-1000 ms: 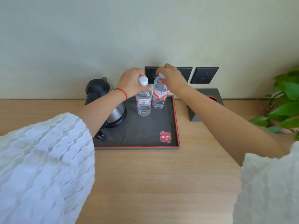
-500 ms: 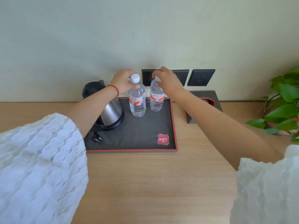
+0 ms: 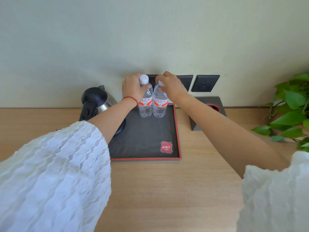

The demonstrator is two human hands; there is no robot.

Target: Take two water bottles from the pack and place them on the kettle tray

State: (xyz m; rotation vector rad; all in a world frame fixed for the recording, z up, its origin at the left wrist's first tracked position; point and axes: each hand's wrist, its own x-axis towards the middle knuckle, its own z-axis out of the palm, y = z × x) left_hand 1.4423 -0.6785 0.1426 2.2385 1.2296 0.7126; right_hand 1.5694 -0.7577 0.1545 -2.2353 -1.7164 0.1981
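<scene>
Two clear water bottles with red-and-white labels stand upright, side by side and touching, at the far edge of the dark kettle tray [image 3: 147, 139] with its red rim. My left hand [image 3: 133, 88] grips the neck of the left bottle [image 3: 145, 104], whose white cap shows. My right hand [image 3: 170, 86] holds the top of the right bottle [image 3: 160, 105], fingers covering most of its cap. A steel kettle [image 3: 96, 102] with a black lid stands on the tray's left side, partly hidden by my left forearm. No bottle pack is in view.
The tray lies on a wooden counter [image 3: 167, 190] against a pale wall. Dark wall sockets [image 3: 205, 83] sit behind the bottles. A dark angled box [image 3: 209, 113] with a red-rimmed hole stands right of the tray, and a leafy green plant [image 3: 291, 113] fills the far right.
Both bottles have shifted toward the tray's far edge and closer together, now touching. My hands stayed on their tops throughout.
</scene>
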